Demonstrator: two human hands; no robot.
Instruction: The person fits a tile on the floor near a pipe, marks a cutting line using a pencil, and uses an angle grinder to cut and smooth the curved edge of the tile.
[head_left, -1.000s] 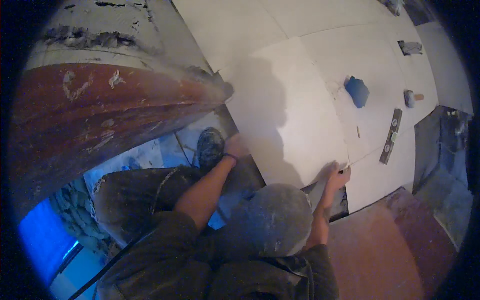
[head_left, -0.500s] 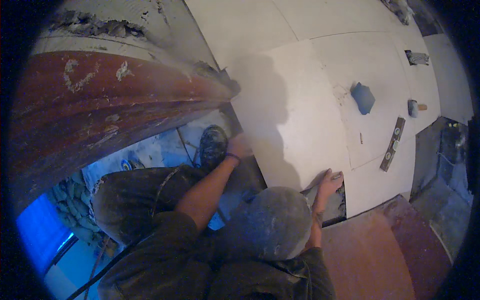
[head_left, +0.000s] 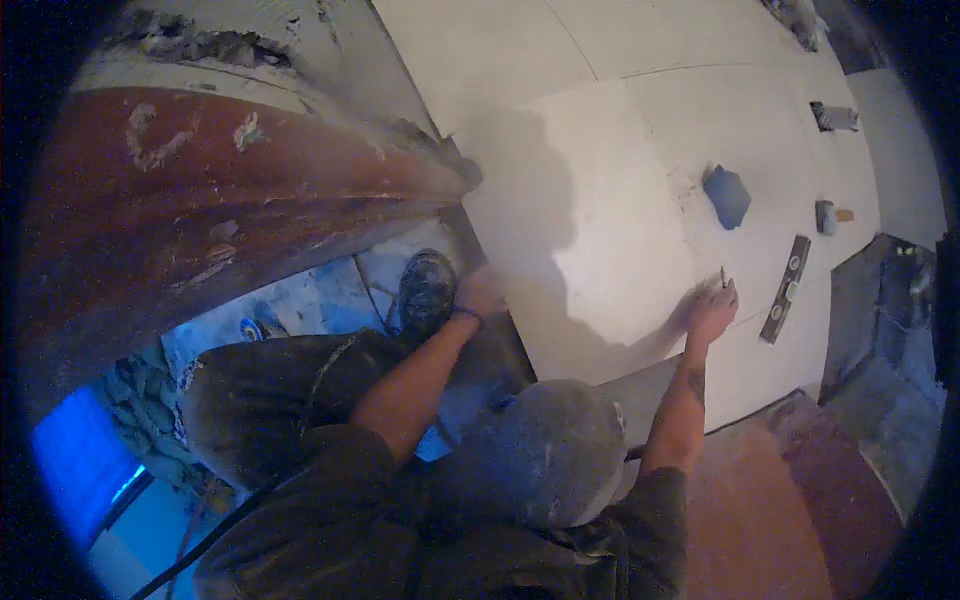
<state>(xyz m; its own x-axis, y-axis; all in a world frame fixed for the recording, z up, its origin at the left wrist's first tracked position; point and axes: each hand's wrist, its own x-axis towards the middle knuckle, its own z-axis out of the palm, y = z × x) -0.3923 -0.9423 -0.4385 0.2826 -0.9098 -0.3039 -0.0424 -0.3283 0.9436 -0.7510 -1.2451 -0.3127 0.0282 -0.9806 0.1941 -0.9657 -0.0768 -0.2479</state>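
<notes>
A large pale tile (head_left: 610, 270) lies in front of me, its near edge by my knee. At its left edge, beside my dark shoe (head_left: 427, 290), rests my left hand (head_left: 483, 292); its fingertips blur into the tile's edge, so their grip is unclear. My right hand (head_left: 712, 315) reaches out over the tiles at the right, fingers drawn together at the near end of a short thin pencil (head_left: 723, 276). A spirit level (head_left: 786, 290) lies just right of that hand. Beyond it sits a blue-grey crumpled cloth or pad (head_left: 727, 197).
A mallet (head_left: 832, 216) with a wooden handle and a small grey block (head_left: 834, 116) lie at the far right. A reddish, plaster-smeared beam-like piece (head_left: 250, 190) spans the left. Reddish boards (head_left: 760, 500) cover the near right. A dark cable (head_left: 210, 540) runs at lower left.
My right hand has moved from the tile's near edge forward and right to the pencil, which lay on the tile before. My left hand has stayed in place.
</notes>
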